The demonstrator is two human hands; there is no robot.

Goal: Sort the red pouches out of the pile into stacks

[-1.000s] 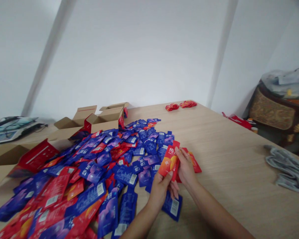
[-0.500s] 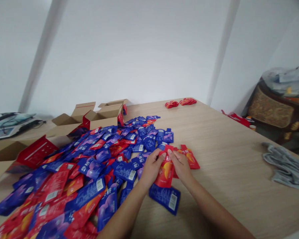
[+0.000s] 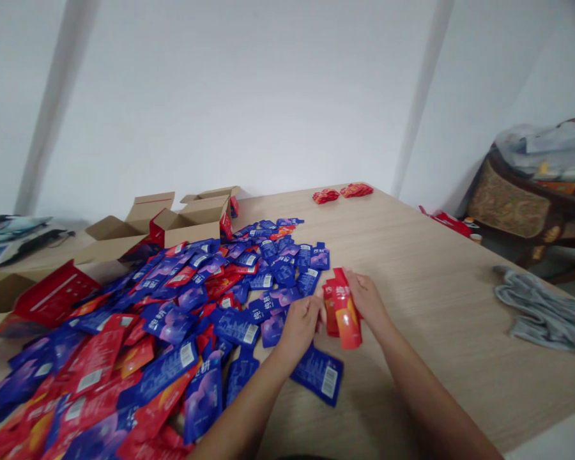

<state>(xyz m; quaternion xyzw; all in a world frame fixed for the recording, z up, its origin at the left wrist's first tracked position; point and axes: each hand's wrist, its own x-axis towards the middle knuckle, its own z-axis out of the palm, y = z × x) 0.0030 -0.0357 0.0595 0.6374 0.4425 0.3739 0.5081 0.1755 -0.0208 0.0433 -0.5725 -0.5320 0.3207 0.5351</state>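
Note:
Over the table, my right hand grips a red pouch by its right edge, with its printed orange fruit facing up. More red pouches overlap under it on the left. My left hand is closed, fingers curled together beside the left edge of these pouches; whether anything is in it is hidden. Just below the hands, a blue pouch lies flat, barcode up. To the left spreads a large heap of blue pouches and red pouches.
Opened cardboard boxes stand behind the heap, with another open box at the left. Two bunches of red pouches lie at the table's far end. A grey cloth rests at the right edge, near a chair.
My left hand has come off the front of the top red pouch and moved slightly left. My right hand has shifted right, and the red pouches now overlap in a stack beside it.

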